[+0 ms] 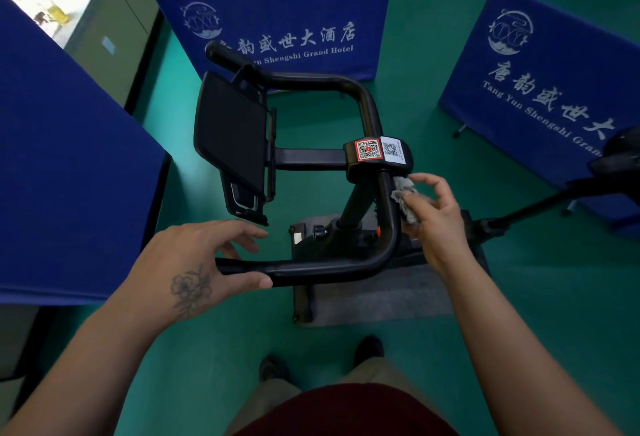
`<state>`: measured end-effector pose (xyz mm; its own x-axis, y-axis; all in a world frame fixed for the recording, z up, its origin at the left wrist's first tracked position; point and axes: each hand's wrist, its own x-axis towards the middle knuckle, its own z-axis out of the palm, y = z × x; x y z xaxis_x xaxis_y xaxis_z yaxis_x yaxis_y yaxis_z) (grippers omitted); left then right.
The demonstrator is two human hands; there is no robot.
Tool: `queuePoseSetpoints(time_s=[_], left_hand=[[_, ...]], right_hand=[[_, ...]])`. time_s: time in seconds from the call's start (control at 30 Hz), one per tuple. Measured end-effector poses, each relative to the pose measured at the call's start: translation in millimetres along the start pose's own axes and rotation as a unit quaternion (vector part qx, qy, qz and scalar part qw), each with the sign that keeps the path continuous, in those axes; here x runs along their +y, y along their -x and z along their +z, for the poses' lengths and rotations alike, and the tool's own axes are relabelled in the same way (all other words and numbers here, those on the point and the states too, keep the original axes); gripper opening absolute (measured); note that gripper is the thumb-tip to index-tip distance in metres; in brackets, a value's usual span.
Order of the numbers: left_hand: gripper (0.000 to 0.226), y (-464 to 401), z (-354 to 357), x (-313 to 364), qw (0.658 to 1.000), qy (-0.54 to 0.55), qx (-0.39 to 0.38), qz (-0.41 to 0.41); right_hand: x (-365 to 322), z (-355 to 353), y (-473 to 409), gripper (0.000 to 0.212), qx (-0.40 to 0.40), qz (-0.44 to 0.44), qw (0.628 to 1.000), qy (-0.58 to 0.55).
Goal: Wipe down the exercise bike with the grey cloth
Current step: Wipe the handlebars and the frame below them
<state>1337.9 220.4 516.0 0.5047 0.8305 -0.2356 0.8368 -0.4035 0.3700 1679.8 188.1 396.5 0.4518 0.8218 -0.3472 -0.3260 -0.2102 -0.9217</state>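
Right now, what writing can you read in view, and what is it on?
"唐韵盛世大酒店" and "...n Shengshi Grand Hotel": middle blue banner, start hidden by the handlebar.
"唐韵盛世大..." and "Tang Yun Shengshi Gran...": right blue banner, cut off.
Two QR stickers on the handlebar clamp: small print unreadable.

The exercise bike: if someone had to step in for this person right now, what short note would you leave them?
Right hand: shut on the grey cloth, pressing it against the right side of the black handlebar, just below the QR-code stickers.
Left hand: open, fingers spread, thumb resting on the near handlebar grip, steadying the exercise bike.
Done: cannot tell which parts are already wiped.
Left: probably the rest of the handlebar, the dark screen and the frame below.
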Motion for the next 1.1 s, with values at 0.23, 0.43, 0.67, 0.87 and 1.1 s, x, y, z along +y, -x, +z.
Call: queuePoseSetpoints(time_s=[0.23, 0.43, 0.67, 0.87, 1.1], left_hand=[[0.078, 0, 1, 0, 1.0, 0.006, 0.002, -0.003], [0.071, -1, 0, 0, 1.0, 0.015, 0.006, 0.0], [0.075, 0, 1, 0, 1.0, 0.013, 0.0, 0.009], [0.076, 0, 1, -1, 1.0, 0.017, -0.001, 0.013], [0.078, -1, 1, -3, 1.0, 0.013, -0.006, 0.023]], right_hand=[[11, -18, 14, 0.024, -0.032, -0.003, 0.999, 0.01], [13, -16, 19, 0.018, -0.009, -0.014, 1.0, 0.021], [15, -9, 14, 0.018, 0.003, -0.026, 1.0, 0.001], [30, -21, 43, 0.011, 0.01, -0.033, 0.999, 0.005], [23, -23, 45, 0.022, -0.003, -0.086, 0.996, 0.026]])
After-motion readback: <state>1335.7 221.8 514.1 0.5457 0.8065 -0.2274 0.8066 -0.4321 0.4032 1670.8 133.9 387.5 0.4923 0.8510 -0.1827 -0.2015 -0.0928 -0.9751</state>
